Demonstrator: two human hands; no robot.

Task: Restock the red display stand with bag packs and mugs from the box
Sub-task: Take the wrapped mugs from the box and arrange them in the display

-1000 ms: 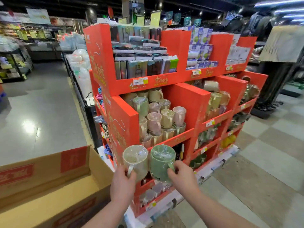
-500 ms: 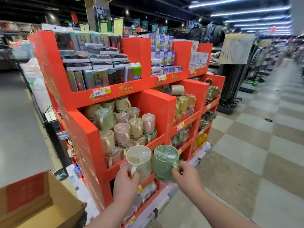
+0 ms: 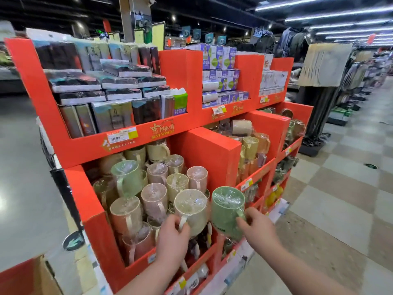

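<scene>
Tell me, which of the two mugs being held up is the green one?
The green mug is the one on the person's right, nearer the aisle; the cream mug beside it, on the left, is pale and yellowish.

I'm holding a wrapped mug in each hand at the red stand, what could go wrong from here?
The mug shelf looks piled high, so pushing the cream mug in with your left hand could topple stacked mugs over the low front lip. The green mug hangs from your right hand by its handle alone; slick wrap might let it slip.
</scene>
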